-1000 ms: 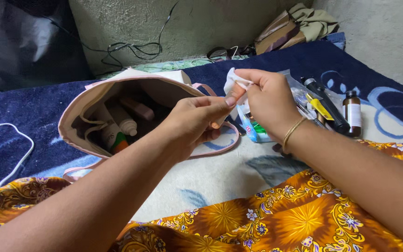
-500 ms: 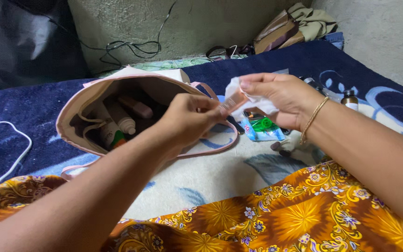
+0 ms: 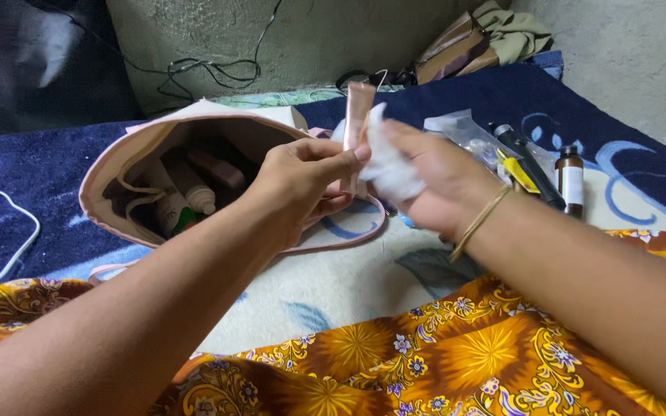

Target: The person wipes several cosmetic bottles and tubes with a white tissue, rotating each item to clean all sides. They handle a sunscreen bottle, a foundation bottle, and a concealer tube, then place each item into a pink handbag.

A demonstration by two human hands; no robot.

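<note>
Pinching a slim pink tube [image 3: 358, 123] upright between thumb and fingertips, the left hand [image 3: 298, 185] holds it just in front of the open pink pouch [image 3: 144, 154], while the right hand [image 3: 433, 181] is closed around a white tissue [image 3: 387, 166] pressed against the tube's side. The hold on the tube is light and sits low on it — a firm rub from the tissue could twist it out of the fingers and drop it onto the blue and cream blanket [image 3: 333, 285], or into the pouch among the other tubes [image 3: 194, 189] lying there. If its cap is loose, which I cannot tell, squeezing might push some of the contents out onto the tissue or the orange flowered cloth [image 3: 395, 362] below. The right forearm passes near a small brown bottle [image 3: 570, 179] and a black pen [image 3: 529, 166] — a wide sweep of that arm could tip the bottle over.
</note>
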